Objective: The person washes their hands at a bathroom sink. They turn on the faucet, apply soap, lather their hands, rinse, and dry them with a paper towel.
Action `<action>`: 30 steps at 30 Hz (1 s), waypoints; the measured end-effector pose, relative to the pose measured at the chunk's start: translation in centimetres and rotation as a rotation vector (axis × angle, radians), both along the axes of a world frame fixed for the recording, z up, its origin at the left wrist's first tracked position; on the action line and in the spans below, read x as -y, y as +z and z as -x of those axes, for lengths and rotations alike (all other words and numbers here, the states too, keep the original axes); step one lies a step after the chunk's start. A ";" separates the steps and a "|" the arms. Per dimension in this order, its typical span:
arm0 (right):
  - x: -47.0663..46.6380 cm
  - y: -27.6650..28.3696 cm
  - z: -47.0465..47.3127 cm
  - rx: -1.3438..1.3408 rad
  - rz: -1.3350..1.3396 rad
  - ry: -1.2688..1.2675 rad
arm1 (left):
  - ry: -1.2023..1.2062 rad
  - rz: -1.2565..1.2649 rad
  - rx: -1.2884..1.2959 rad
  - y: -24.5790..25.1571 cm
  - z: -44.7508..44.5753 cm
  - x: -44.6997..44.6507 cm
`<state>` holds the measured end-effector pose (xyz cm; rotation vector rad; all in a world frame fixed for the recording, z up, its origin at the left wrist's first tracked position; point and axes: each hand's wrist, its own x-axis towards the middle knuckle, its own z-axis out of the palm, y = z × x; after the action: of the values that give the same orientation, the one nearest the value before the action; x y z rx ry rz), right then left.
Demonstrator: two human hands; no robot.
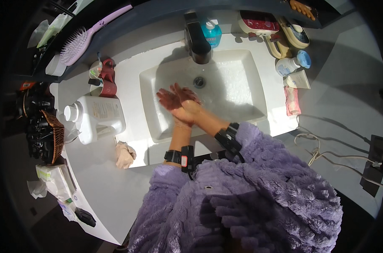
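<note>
Both of my hands are together over the left half of a white washbasin (245, 104), wet and slightly blurred. My left hand (175, 107) is palm up with its fingers stretched out. My right hand (189, 99) crosses against it from the right, partly covering it. Neither holds any object. Beyond them a black faucet (200, 47) reaches over the basin, and drops show below its spout. The round drain (199, 82) lies just past my fingers. Water glistens on the basin floor. Dark straps with small devices sit on both wrists, below purple fleece sleeves (257, 142).
Left of the basin stand a large white jug (99, 117), red-and-white cups (107, 87) and crumpled brown paper (125, 154). A blue soap bottle (212, 34) is behind the faucet. A pump bottle (287, 65), a tube (299, 79) and a pink packet (292, 100) line the right edge. Cables (333, 155) hang at right.
</note>
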<state>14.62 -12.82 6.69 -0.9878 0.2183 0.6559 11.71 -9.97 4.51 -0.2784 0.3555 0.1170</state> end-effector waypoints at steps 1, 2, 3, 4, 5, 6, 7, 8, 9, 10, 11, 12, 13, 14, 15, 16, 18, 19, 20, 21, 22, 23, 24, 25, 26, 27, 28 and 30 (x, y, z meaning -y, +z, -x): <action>-0.3 0.4 -0.9 -0.115 -0.109 -0.041 | -0.016 -0.008 -0.090 0.7 0.0 0.6; -0.3 0.5 -1.8 -0.180 -0.279 -0.050 | -0.055 -0.045 -0.163 1.3 0.0 1.0; -0.2 0.2 -2.5 0.164 0.044 -0.012 | -0.112 -0.107 -0.200 1.6 -0.1 1.5; 0.1 -0.3 -3.3 0.557 0.318 0.064 | -0.201 -0.217 -0.279 1.7 -0.2 1.6; 0.5 -1.0 -3.8 0.884 0.634 0.183 | -0.253 -0.281 -0.314 1.7 -0.2 2.2; 0.8 -1.7 -4.2 1.080 0.906 0.329 | -0.296 -0.347 -0.416 1.7 -0.1 2.4; 0.9 -2.4 -4.5 1.008 0.750 0.244 | -0.355 -0.405 -0.530 1.7 -0.1 2.8; 1.0 -3.1 -4.5 0.894 0.624 0.195 | -0.474 -0.529 -0.591 1.8 -0.1 3.1; 1.0 -3.7 -4.4 0.750 0.524 0.165 | -0.529 -0.562 -0.507 1.9 0.3 3.6; 0.9 -4.3 -4.5 0.614 0.424 0.135 | -0.530 -0.588 -0.446 2.1 0.4 3.7; 0.7 -4.7 -4.5 0.477 0.324 0.108 | -0.545 -0.562 -0.355 2.4 0.6 3.9; 0.6 -5.0 -4.4 0.341 0.224 0.081 | -0.516 -0.495 -0.349 2.7 0.8 4.0; 0.6 -5.3 -4.2 0.241 0.100 0.041 | -0.472 -0.428 -0.300 3.0 1.0 3.9; 0.6 -5.5 -3.8 0.306 0.160 0.075 | -0.433 -0.356 -0.315 3.1 1.0 3.5; 0.8 -5.6 -3.3 0.408 0.195 0.100 | -0.388 -0.329 -0.206 3.2 0.9 3.1; 1.1 -5.7 -2.7 0.512 0.229 0.125 | -0.345 -0.298 -0.136 3.1 0.8 2.6; 2.2 -5.7 -1.0 0.712 0.298 0.177 | -0.217 -0.377 -0.108 2.5 -0.1 0.7; 2.7 -5.6 0.0 0.813 0.332 0.203 | -0.236 -0.410 -0.184 2.1 -0.6 -0.5; 3.4 -5.4 0.6 0.918 0.423 0.264 | -0.265 -0.446 -0.226 1.6 -1.0 -1.8; 3.9 -5.0 1.0 1.027 0.511 0.318 | -0.296 -0.495 -0.344 1.0 -1.4 -2.4; 4.4 -4.6 1.3 1.129 0.659 0.407 | -0.352 -0.549 -0.430 0.5 -1.5 -2.5; 4.8 -4.1 1.3 1.231 0.822 0.559 | -0.391 -0.580 -0.492 0.0 -1.9 -2.5; 4.7 -3.5 1.1 1.369 0.649 0.096 | -0.427 -0.608 -0.573 -0.4 -2.3 -2.3; 4.7 -3.0 0.7 1.194 0.746 0.331 | -0.456 -0.624 -0.634 -0.7 -2.6 -2.0; 4.5 -2.6 0.4 1.083 0.816 0.571 | -0.531 -1.041 -0.638 -0.9 -2.6 -1.4; 4.3 -2.3 0.1 0.953 0.930 0.731 | -0.465 -1.026 -0.596 -0.9 -2.5 -1.1; 4.0 -2.1 0.4 0.736 0.676 0.580 | -0.449 -0.994 -0.562 -0.8 -2.5 -0.9; 3.7 -2.3 0.9 0.284 0.278 0.132 | -0.397 -0.937 -0.440 -0.6 -2.2 -0.9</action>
<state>13.72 -16.52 4.37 -1.3581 -0.0074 0.6063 13.88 -9.05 3.94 0.7566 0.7409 -0.0560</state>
